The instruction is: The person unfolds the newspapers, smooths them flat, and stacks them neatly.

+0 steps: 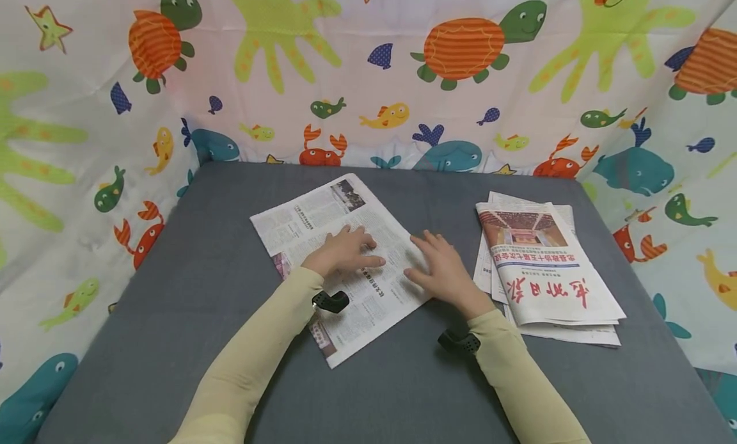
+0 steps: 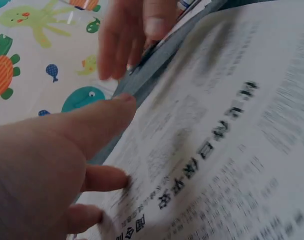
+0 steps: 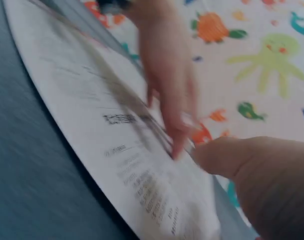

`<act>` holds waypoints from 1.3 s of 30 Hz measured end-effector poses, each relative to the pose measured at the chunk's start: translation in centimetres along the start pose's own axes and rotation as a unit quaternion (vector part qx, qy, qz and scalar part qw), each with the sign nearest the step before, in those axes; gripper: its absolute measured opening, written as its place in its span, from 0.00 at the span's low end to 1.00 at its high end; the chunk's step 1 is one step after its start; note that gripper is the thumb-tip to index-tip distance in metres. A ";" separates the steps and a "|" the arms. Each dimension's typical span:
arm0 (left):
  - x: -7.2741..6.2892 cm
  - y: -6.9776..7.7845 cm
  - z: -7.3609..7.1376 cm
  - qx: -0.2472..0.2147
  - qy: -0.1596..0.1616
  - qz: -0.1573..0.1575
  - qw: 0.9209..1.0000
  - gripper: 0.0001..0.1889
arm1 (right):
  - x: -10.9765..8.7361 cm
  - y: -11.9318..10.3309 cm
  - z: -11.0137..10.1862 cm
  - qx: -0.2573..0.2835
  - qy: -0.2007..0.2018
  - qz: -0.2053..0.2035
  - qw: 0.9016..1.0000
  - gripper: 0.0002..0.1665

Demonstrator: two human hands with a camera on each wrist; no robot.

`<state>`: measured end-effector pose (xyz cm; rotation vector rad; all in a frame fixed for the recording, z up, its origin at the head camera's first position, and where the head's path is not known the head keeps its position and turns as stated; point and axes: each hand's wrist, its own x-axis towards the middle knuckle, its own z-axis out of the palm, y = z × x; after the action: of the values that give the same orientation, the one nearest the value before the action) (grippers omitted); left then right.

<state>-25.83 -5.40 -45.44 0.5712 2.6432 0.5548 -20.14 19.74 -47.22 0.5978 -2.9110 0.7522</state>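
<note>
A folded newspaper (image 1: pixel 368 309) lies turned at an angle on the grey table, printed side up. My left hand (image 1: pixel 345 252) is over its middle with the fingers spread. In the left wrist view, the fingertips (image 2: pixel 114 178) of that hand come down at the printed page (image 2: pixel 226 190). My right hand (image 1: pixel 443 268) is at the paper's right edge, thumb and fingers apart and fairly straight. The right wrist view shows its thumb (image 3: pixel 226 155) close to the sheet (image 3: pixel 92 120), with the left hand (image 3: pixel 166 75) across the page.
A stack of folded newspapers (image 1: pixel 541 271) lies on the right side of the table, its top one showing a red headline and a photo. Behind and beside the grey table (image 1: pixel 155 341) hangs a white cloth (image 1: pixel 357 54) printed with sea animals. Both wrists carry dark bands.
</note>
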 end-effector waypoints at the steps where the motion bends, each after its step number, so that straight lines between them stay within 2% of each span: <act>1: 0.0 0.0 0.0 -0.009 -0.008 0.013 1.000 0.30 | -0.1 -0.4 0.3 -0.007 -0.015 -0.008 1.000 0.43; 5: 0.2 0.2 0.1 -0.018 -0.025 0.050 0.998 0.28 | -0.6 -1.9 1.2 -0.024 -0.077 -0.013 0.997 0.47; 8: 0.6 0.3 0.3 -0.014 -0.016 0.063 0.998 0.29 | -1.1 -2.6 1.4 -0.038 -0.114 -0.003 0.993 0.49; 11: 1.1 0.7 0.4 -0.011 -0.007 0.065 0.998 0.33 | -1.3 -2.9 1.5 -0.054 -0.133 0.001 0.990 0.50; 16: 2.2 1.9 0.7 0.030 -0.006 0.062 0.998 0.36 | -1.9 -4.3 1.4 -0.086 -0.143 -0.004 0.986 0.51; 22: 2.5 2.8 1.5 0.053 0.008 0.057 0.997 0.36 | -2.3 -5.8 1.9 -0.131 -0.144 -0.015 0.981 0.50; 28: 2.4 2.7 2.5 0.065 0.032 0.059 0.996 0.35 | -2.5 -6.6 1.9 -0.135 -0.154 0.000 0.979 0.49; 39: 2.2 2.8 3.7 0.069 0.046 0.049 0.995 0.33 | -2.6 -6.7 1.6 -0.123 -0.160 0.007 0.979 0.50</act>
<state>-25.21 -0.97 -47.94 0.7362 2.7688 0.4391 -15.07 14.49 -46.00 0.7313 -3.2306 0.3077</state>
